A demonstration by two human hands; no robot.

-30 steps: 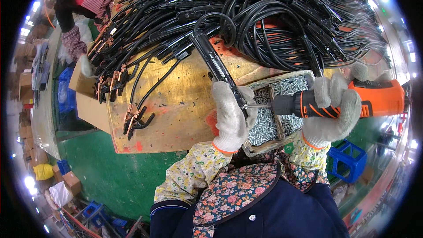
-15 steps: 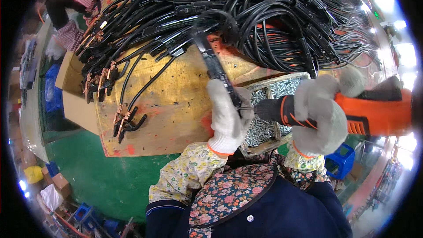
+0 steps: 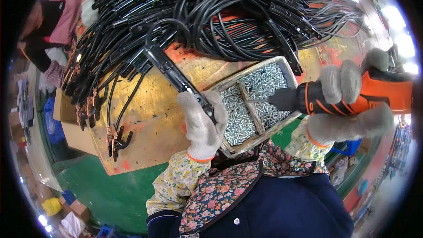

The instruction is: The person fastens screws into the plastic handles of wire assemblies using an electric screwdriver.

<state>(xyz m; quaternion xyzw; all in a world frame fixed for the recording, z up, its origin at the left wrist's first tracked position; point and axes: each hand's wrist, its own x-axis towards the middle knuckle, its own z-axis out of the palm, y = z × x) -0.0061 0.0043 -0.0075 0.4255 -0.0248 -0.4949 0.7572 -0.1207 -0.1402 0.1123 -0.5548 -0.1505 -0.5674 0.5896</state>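
Note:
My left hand (image 3: 203,125), in a pale glove, is closed around the lower end of a long black plastic handle (image 3: 171,71). The handle slants up to the left, and a black cable loops from its far end. My gloved right hand (image 3: 343,89) grips an orange and black power screwdriver (image 3: 374,93), partly smeared by motion. Its thin bit points left over a divided tray (image 3: 288,67) filled with small silvery screws (image 3: 265,80). The bit's tip is near the tray's divider and apart from the handle; I cannot tell whether it carries a screw.
Black cables (image 3: 207,17) with similar handles are heaped across the worktable's (image 3: 152,130) far side. Pieces with copper-coloured jaws (image 3: 111,139) lie at left, near a cardboard box (image 3: 79,136). Another person's gloved hand (image 3: 89,12) reaches the heap at the far left.
My left hand has moved left with the handle. The screwdriver's bit has come away from the handle and is now over the screw tray. The view has shifted slightly.

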